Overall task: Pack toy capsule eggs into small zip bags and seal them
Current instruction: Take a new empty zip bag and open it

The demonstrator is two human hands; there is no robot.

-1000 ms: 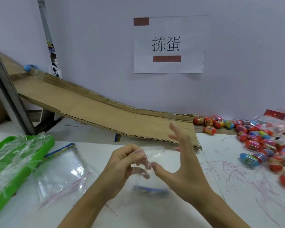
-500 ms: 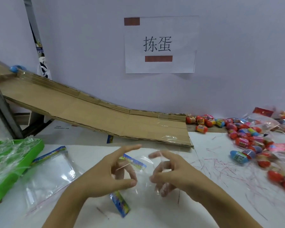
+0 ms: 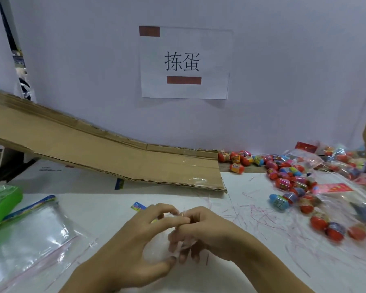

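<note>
Both hands are meeting at six o'clock on the white table (image 3: 251, 271), the left hand (image 3: 135, 246) and the right hand (image 3: 207, 231) each pinching a small clear zip bag (image 3: 173, 247) between thumb and fingertips. The film is looking thin, limp and slippery, so the stiffer zip lips are probably the best place to take hold. The bag is nearly invisible between the fingers; whether its mouth is parting is unclear. Capsule eggs (image 3: 287, 180) are lying heaped at two o'clock, hard and likely to roll.
</note>
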